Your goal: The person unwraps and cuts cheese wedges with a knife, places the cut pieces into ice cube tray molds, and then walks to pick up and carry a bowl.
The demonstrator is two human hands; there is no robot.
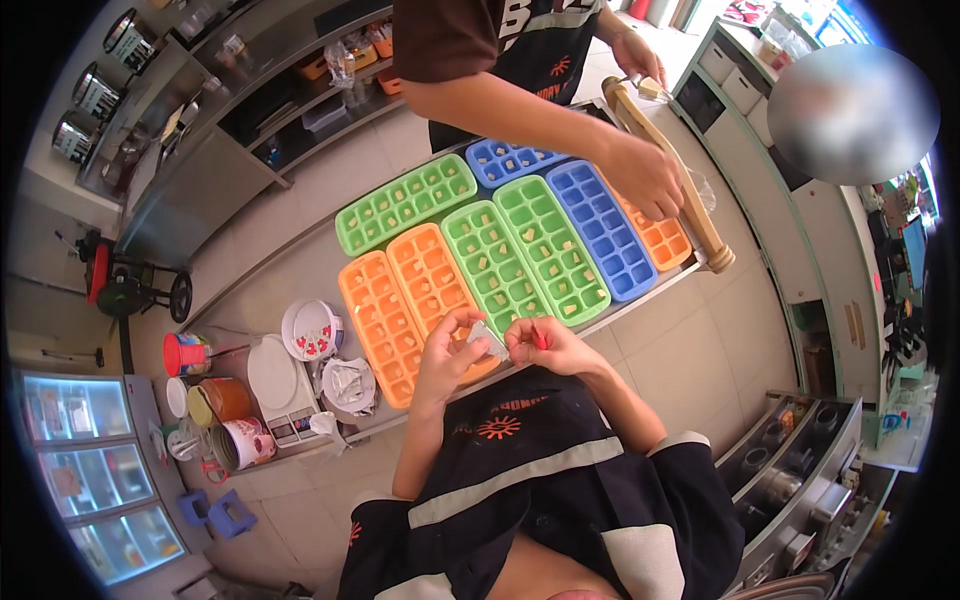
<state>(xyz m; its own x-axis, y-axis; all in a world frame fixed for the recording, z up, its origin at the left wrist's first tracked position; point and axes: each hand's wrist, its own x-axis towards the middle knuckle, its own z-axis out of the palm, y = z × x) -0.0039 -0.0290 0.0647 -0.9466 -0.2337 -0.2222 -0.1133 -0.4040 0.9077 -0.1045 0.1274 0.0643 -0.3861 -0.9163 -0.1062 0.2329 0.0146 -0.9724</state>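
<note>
So the clear plastic piece (487,344) is right between the two hands, well to the right of the white scale (290,398), by the near ends of the orange trays. The left hand (448,356) has thumb and fingers clamped on its left side, and the right hand (552,347) has fingertips pinched together at its right edge. The right hand also has one small red thing (541,335) tucked in its fingers, can't tell what it is.

Tray count, all to the right of that scale: three orange trays (374,318), three green trays (404,205) and two blue trays (604,236), eight total. Lots of small pale pieces in the cups, too tiny for me to count properly.

Two round tubs (289,322) are just beside the scale, one with red and white bits, one with crumpled white stuff. Far right of the scale, another person's hand (645,178) is over the trays beside one wooden bar (690,195).
</note>
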